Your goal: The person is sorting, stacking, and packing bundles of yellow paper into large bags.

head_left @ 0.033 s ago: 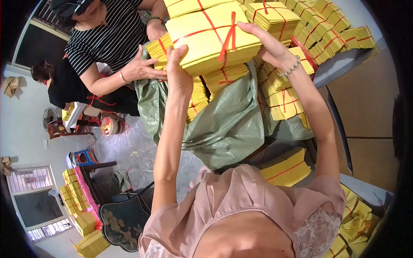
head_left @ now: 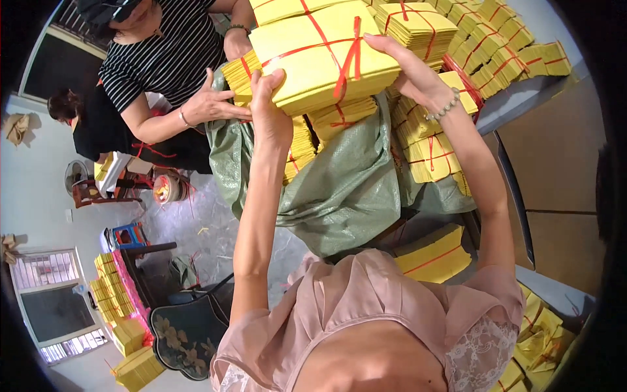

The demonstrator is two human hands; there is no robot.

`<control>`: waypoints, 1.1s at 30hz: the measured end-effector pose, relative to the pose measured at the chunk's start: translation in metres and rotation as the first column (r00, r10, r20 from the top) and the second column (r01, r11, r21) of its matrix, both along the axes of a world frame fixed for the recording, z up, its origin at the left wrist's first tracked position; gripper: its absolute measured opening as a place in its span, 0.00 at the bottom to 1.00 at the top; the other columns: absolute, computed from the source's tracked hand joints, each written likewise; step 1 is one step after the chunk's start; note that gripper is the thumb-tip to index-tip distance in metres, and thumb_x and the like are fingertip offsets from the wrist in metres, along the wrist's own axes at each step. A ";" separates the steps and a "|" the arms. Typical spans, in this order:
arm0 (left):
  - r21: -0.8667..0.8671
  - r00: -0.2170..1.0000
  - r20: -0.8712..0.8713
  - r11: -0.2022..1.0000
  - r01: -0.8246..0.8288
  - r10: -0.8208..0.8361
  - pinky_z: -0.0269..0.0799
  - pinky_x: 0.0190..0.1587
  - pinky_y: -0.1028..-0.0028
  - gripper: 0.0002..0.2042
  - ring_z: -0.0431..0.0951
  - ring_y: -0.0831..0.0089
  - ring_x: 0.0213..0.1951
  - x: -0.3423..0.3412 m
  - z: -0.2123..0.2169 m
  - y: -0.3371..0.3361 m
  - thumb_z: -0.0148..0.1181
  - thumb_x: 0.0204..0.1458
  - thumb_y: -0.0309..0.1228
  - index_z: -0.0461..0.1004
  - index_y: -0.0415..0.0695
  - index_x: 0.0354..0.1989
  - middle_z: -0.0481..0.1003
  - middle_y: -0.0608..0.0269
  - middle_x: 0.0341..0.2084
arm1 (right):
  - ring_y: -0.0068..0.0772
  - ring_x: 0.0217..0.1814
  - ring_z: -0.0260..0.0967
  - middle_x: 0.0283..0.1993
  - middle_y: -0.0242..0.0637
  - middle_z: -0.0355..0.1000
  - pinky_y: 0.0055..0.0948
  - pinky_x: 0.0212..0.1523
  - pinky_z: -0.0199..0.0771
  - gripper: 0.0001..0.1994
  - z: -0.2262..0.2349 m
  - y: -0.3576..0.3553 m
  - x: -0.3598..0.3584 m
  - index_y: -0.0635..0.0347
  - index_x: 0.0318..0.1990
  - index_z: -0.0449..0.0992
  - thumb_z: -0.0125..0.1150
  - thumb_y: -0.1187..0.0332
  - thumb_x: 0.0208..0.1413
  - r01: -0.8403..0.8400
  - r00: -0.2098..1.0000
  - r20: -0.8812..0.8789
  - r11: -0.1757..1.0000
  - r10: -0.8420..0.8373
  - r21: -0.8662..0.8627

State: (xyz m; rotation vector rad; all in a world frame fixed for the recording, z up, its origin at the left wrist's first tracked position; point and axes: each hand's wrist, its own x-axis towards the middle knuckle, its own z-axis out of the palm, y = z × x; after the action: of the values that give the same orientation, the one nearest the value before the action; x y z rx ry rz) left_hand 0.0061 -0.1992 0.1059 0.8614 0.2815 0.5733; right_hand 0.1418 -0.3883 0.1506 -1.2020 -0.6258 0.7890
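Yellow paper, tied crosswise with red string, makes up the bundle that's gripped from both ends: the left hand is clamped on its near-left edge, the right hand is spread across the right side, fingers on top. It's held up over the open mouth of a green woven sack, which is already packed with more of the same tied yellow bundles. The sack's rim looks to be held by another person's hand, though that bit is kinda hidden. More stacks are piled beyond.
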 end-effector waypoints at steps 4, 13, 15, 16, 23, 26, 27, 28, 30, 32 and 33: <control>0.085 0.997 0.080 0.996 -0.026 0.019 0.58 0.60 0.65 0.46 0.62 0.61 0.58 -0.037 0.020 -0.034 0.58 0.42 0.32 0.37 0.41 0.69 0.57 0.53 0.60 | 0.21 0.57 0.61 0.55 0.33 0.64 0.25 0.59 0.60 0.29 0.008 -0.026 -0.030 0.59 0.58 0.61 0.60 0.53 0.54 0.064 0.998 -0.012 0.996 -0.064 0.061; 0.231 0.994 -0.068 0.971 -0.065 0.083 0.59 0.58 0.65 0.49 0.63 0.61 0.55 -0.088 0.031 -0.080 0.60 0.35 0.36 0.39 0.38 0.68 0.57 0.47 0.55 | 0.28 0.61 0.61 0.61 0.38 0.60 0.29 0.60 0.64 0.36 0.003 -0.070 -0.056 0.57 0.66 0.53 0.60 0.58 0.50 0.023 0.990 -0.137 0.998 -0.032 -0.065; 0.224 0.995 -0.085 0.974 -0.038 0.058 0.57 0.59 0.63 0.51 0.60 0.60 0.57 -0.097 0.023 -0.088 0.62 0.35 0.38 0.38 0.39 0.68 0.56 0.46 0.56 | 0.28 0.62 0.60 0.62 0.39 0.60 0.29 0.60 0.64 0.37 -0.006 -0.082 -0.051 0.58 0.66 0.53 0.60 0.58 0.50 -0.059 0.979 -0.200 0.996 0.045 -0.067; 0.212 0.995 -0.084 0.976 -0.041 0.060 0.57 0.59 0.63 0.51 0.59 0.60 0.58 -0.102 0.017 -0.093 0.63 0.35 0.38 0.38 0.39 0.68 0.55 0.46 0.56 | 0.29 0.63 0.60 0.62 0.40 0.59 0.29 0.60 0.64 0.37 -0.005 -0.083 -0.052 0.59 0.66 0.53 0.60 0.59 0.50 -0.132 0.958 -0.266 0.989 0.111 -0.064; -0.021 0.983 0.101 0.989 -0.150 0.151 0.57 0.61 0.67 0.35 0.62 0.67 0.61 -0.139 -0.040 -0.105 0.51 0.54 0.47 0.48 0.39 0.65 0.60 0.56 0.59 | 0.35 0.62 0.59 0.60 0.46 0.60 0.31 0.60 0.59 0.46 0.039 -0.037 -0.076 0.61 0.66 0.48 0.66 0.61 0.39 -0.171 0.958 0.207 0.975 0.198 -0.140; -0.157 0.926 0.212 0.946 -0.283 0.313 0.65 0.55 0.66 0.25 0.71 0.67 0.52 -0.137 -0.068 -0.067 0.43 0.61 0.44 0.59 0.38 0.59 0.69 0.57 0.52 | 0.35 0.61 0.59 0.58 0.44 0.60 0.31 0.61 0.57 0.47 0.056 0.001 -0.081 0.60 0.66 0.49 0.68 0.59 0.37 -0.212 0.870 0.392 0.945 0.298 -0.249; -0.178 0.937 0.008 0.922 -0.343 0.350 0.68 0.52 0.68 0.22 0.73 0.68 0.49 -0.137 -0.086 -0.054 0.42 0.62 0.43 0.61 0.38 0.56 0.70 0.58 0.50 | 0.35 0.62 0.58 0.58 0.42 0.59 0.30 0.62 0.55 0.48 0.057 0.018 -0.084 0.58 0.66 0.49 0.68 0.58 0.35 -0.250 0.836 0.411 0.918 0.365 -0.308; -0.189 0.914 -0.193 0.900 -0.392 0.357 0.71 0.49 0.69 0.20 0.75 0.68 0.47 -0.137 -0.108 -0.044 0.41 0.63 0.41 0.63 0.38 0.54 0.72 0.59 0.48 | 0.35 0.62 0.58 0.58 0.42 0.59 0.30 0.62 0.55 0.48 0.058 0.031 -0.084 0.58 0.66 0.49 0.68 0.58 0.35 -0.250 0.833 0.413 0.916 0.369 -0.314; 0.117 0.866 -0.399 0.953 -0.278 0.301 0.69 0.49 0.65 0.18 0.75 0.61 0.46 -0.144 -0.135 -0.028 0.44 0.61 0.39 0.67 0.36 0.50 0.73 0.52 0.45 | 0.35 0.62 0.57 0.58 0.43 0.59 0.31 0.62 0.55 0.48 0.052 0.059 -0.077 0.58 0.65 0.50 0.71 0.57 0.36 -0.272 0.723 0.530 0.887 0.444 -0.372; 0.932 0.920 -0.309 0.269 0.243 0.243 0.68 0.49 0.59 0.17 0.74 0.52 0.46 -0.153 -0.136 -0.023 0.47 0.57 0.38 0.70 0.35 0.46 0.73 0.41 0.43 | 0.36 0.62 0.57 0.57 0.44 0.59 0.31 0.62 0.55 0.49 0.041 0.087 -0.072 0.58 0.65 0.49 0.72 0.57 0.35 -0.314 0.679 0.531 0.854 0.508 -0.415; 0.892 0.901 -0.369 0.358 0.275 0.227 0.66 0.49 0.55 0.17 0.72 0.46 0.45 -0.153 -0.119 -0.034 0.50 0.54 0.38 0.72 0.36 0.44 0.72 0.34 0.39 | 0.37 0.62 0.57 0.57 0.44 0.59 0.31 0.62 0.55 0.49 0.033 0.099 -0.069 0.58 0.65 0.49 0.73 0.57 0.35 -0.353 0.636 0.525 0.818 0.565 -0.454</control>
State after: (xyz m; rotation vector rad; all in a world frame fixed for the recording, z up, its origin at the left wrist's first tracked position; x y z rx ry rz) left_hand -0.1466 -0.2330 -0.0131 2.1892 0.3400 0.4725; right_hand 0.0724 -0.2893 0.1835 -1.6533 -1.4846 0.9264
